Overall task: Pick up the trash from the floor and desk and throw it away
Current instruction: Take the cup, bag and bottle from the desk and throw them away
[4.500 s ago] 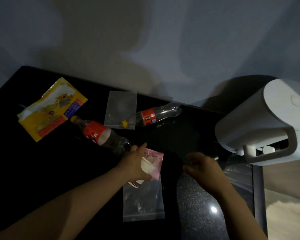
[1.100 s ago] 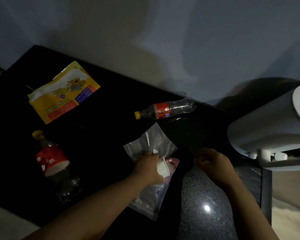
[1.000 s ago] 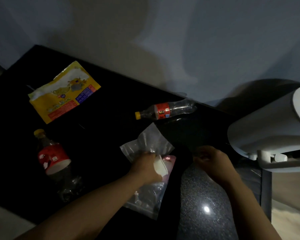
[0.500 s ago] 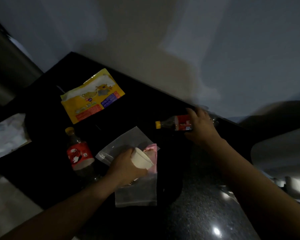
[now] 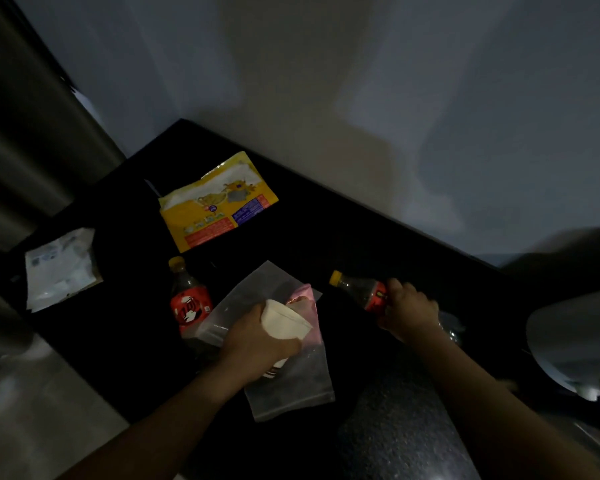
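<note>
Our right hand [image 5: 409,313] curls round the red-labelled soda bottle [image 5: 357,289], which lies on the black desk [image 5: 326,237] right of the yellow packet [image 5: 219,202], cap pointing toward the packet. Our left hand [image 5: 257,344], nearer the packet, grips a paper cup [image 5: 284,320] and clear bags [image 5: 291,386].

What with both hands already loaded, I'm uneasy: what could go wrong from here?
The left hand clutches a paper cup, pink wrapper and clear bags together; a loose bag may slip out. The right hand grips one bottle, so neither hand is free for the second bottle or yellow packet; grabbing more risks drops.
</note>
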Available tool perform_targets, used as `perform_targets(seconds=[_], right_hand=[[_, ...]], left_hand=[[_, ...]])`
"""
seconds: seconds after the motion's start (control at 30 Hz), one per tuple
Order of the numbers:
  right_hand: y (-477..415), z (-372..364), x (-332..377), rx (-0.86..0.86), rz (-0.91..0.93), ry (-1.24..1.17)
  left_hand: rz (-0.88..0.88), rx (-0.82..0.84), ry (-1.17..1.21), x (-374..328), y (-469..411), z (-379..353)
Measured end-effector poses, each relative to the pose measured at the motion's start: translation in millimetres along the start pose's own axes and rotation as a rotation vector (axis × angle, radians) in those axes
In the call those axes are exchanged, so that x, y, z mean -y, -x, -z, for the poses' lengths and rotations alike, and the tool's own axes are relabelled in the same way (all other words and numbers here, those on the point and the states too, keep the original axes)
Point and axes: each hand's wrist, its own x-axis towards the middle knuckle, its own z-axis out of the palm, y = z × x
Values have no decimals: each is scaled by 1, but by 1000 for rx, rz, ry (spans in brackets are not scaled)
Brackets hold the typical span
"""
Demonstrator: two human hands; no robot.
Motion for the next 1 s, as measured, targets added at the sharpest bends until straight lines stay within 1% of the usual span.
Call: perform_targets(seconds=[0.07,0.13,0.2,0.27,0.37,0.5,0.63,0.7,0.83,1.0], right_hand=[[10,-8,0,12,-22,-25],[19,-17,1,55,-52,-102],[29,-24,2,119,-98,-293],[41,-26,4,126,-141,-529],[68,-23,11,-32,-194,-783],[107,-2,38,-222,-214,-930],[136,22,69,-322,-201,-1080],[147,31,82,-358,-201,-1147],[168,42,107,-346,-200,-1254],[188,45,139,-378,-197,-1286]], left_hand=[[10,-9,11,-3,2,2],[11,-3,54,-5,4,4],[19,-7,94,-6,7,8],[23,-7,134,-9,10,13],[-9,32,167,-14,13,24],[-50,65,207,-25,18,46],[-102,70,253,-33,24,71],[-126,74,271,-36,28,84],[-155,89,358,-31,33,105],[-160,49,381,-14,35,122]])
